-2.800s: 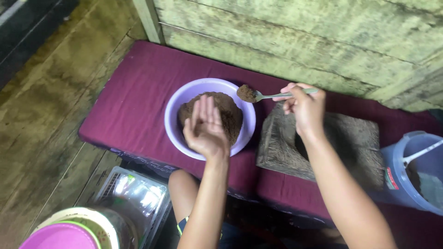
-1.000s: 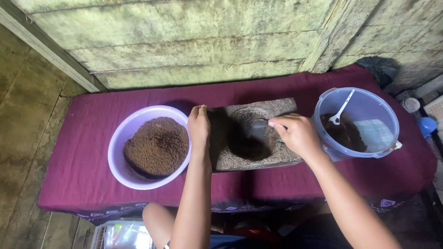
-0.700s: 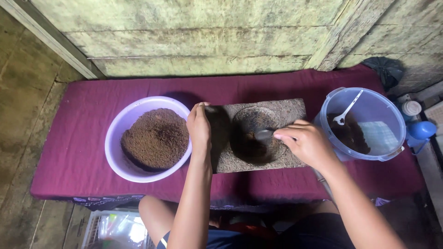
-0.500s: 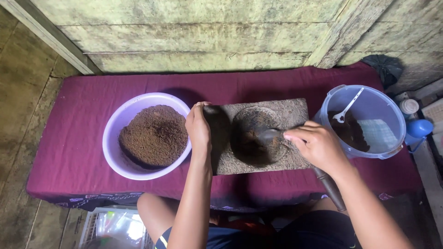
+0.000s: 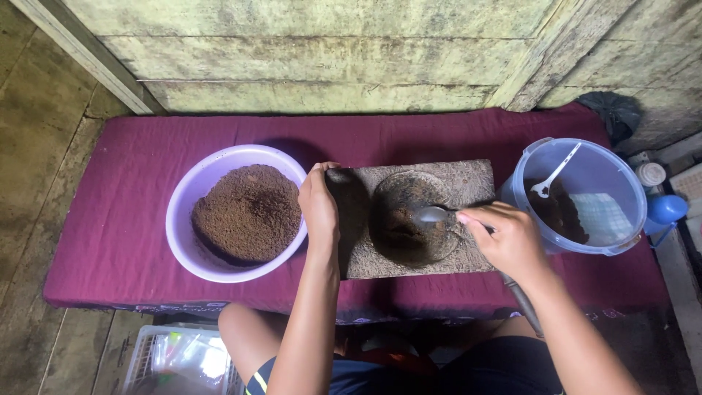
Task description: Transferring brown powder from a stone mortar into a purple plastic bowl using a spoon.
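Spoon [image 5: 433,214] first: the right hand [image 5: 504,241] pinches its handle with the fingers [image 5: 475,219] closed tight around it, and the shiny bowl of the spoon sits over the round hollow in the stone slab [image 5: 413,216]. Dark brown mash lies in that hollow, right under the spoon.

The left hand [image 5: 319,208] grips the left edge of the slab, fingers curled over the rim, and seems to hold it steady.

Just left of that hand sits a light purple bowl [image 5: 183,219], heaped with brown crumbly powder [image 5: 247,212]. To the right of the slab stands a clear blue tub [image 5: 596,197] with a white plastic spoon [image 5: 554,174] and some dark paste inside. All of it rests on a low table [image 5: 117,241] covered in a dark red cloth, pushed against a worn wooden wall [image 5: 329,44].

It looks like the step is working the mash in the hollow with the spoon. A good next move would need a gentle scoop or press, with the slab kept from sliding.
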